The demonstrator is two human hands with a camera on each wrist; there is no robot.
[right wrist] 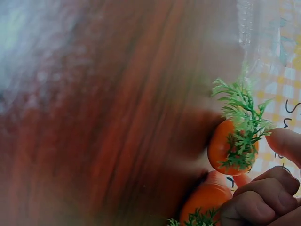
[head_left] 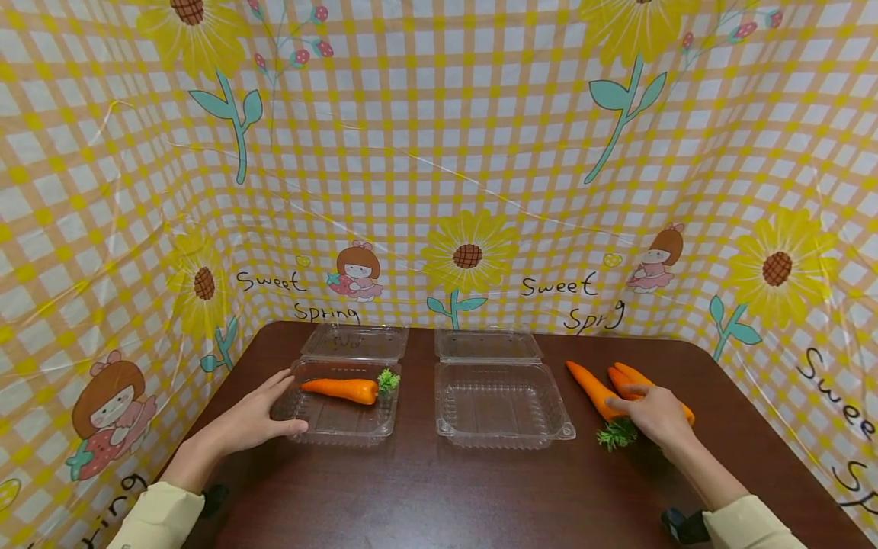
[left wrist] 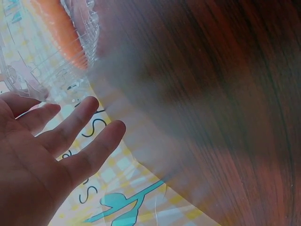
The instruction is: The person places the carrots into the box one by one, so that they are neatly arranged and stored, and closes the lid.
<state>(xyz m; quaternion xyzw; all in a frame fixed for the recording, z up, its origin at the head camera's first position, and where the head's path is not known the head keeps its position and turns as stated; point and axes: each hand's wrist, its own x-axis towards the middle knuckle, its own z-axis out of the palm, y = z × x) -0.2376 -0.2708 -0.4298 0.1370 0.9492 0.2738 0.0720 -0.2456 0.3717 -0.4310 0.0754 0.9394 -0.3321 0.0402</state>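
In the head view my left hand (head_left: 257,412) spans the left side of a clear hinged plastic box, thumb at the front corner; the left wrist view shows its fingers (left wrist: 77,117) spread and nearly straight. An orange carrot (head_left: 343,390) with a short green top lies across that box (head_left: 343,429). At the right, my right hand (head_left: 660,415) pinches the thick end of the left loose carrot (head_left: 588,387), its leafy top (right wrist: 242,117) next to the thumb. Other fingers curl beside another carrot (right wrist: 207,202), partly covered by the hand in the head view.
A second clear box (head_left: 504,408) stands between the first box and the loose carrots, its lid (head_left: 488,345) folded back. The dark wooden table (head_left: 411,488) meets a checked, sunflower-printed cloth (head_left: 425,175) at the back and sides.
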